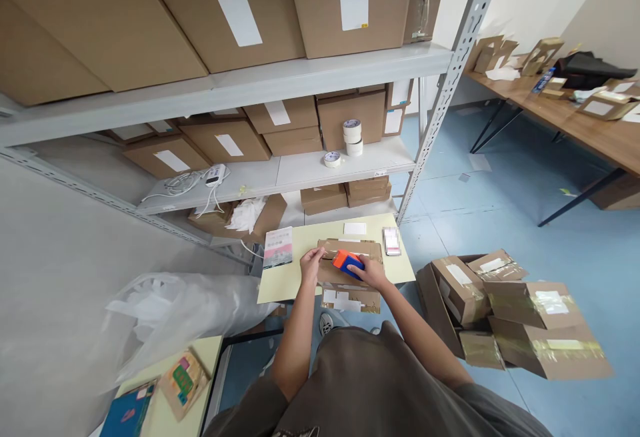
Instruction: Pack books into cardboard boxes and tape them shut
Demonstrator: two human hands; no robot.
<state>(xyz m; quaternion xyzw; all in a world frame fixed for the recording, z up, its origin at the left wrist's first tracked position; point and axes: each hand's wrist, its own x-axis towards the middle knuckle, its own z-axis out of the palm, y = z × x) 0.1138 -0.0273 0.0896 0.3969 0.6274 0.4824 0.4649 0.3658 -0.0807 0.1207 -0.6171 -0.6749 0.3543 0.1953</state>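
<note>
Right grip (pixel 369 271) curled firmly round orange-and-blue tool (pixel 347 262), over carton (pixel 327 274) on table (pixel 277 286); left grip (pixel 311 265) at carton's left edge, fingers bunched, any hold indeterminable, presumably steadying; tool's orange end faces left, probably for control

No wording or number is legible. White labels (pixel 237 11), each with a small yellow corner mark, stand on two large cartons (pixel 273 13) of the top shelf. The shelf-edge tag (pixel 381 173) carries small dark characters, too small to read, as does the print on the stacked tape rolls (pixel 353 138). On the counter (pixel 274 283), the booklet (pixel 278 248) shows blurred cover lettering; the carton (pixel 326 275) bears white labels on its near flap.
</note>
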